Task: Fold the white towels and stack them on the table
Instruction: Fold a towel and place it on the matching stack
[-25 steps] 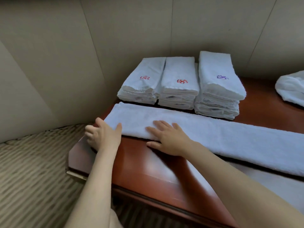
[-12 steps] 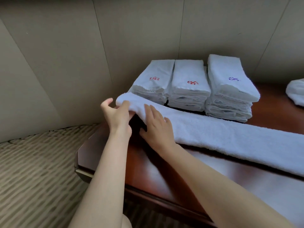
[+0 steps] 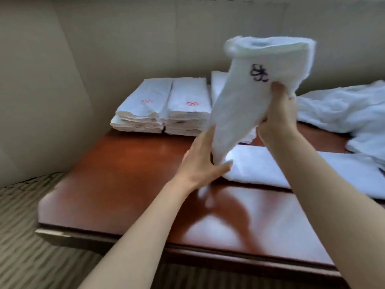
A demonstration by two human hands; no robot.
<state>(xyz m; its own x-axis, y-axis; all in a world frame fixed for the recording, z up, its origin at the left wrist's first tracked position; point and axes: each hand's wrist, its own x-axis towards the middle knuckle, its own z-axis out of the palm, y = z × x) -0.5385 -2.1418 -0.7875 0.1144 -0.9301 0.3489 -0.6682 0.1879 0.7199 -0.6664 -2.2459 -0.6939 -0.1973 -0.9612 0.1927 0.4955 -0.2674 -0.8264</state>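
Observation:
A long white towel [image 3: 245,105] with a dark embroidered mark has its left end lifted high above the red-brown table [image 3: 129,174]; the rest of it lies flat across the table to the right. My right hand [image 3: 279,117] grips the raised part near the mark. My left hand [image 3: 200,161] holds the towel lower down at the bend, thumb under and fingers along its side. Behind stand stacks of folded white towels [image 3: 164,109] with red marks; a third stack is mostly hidden behind the lifted towel.
A heap of unfolded white towels [image 3: 341,109] lies at the back right of the table. Beige wall panels close in behind and to the left. Striped carpet [image 3: 25,247] lies below the table's front and left edges.
Both hands have lifted the towel's left end off the table and swung it up and to the right; the view has shifted right, showing the loose towel heap.

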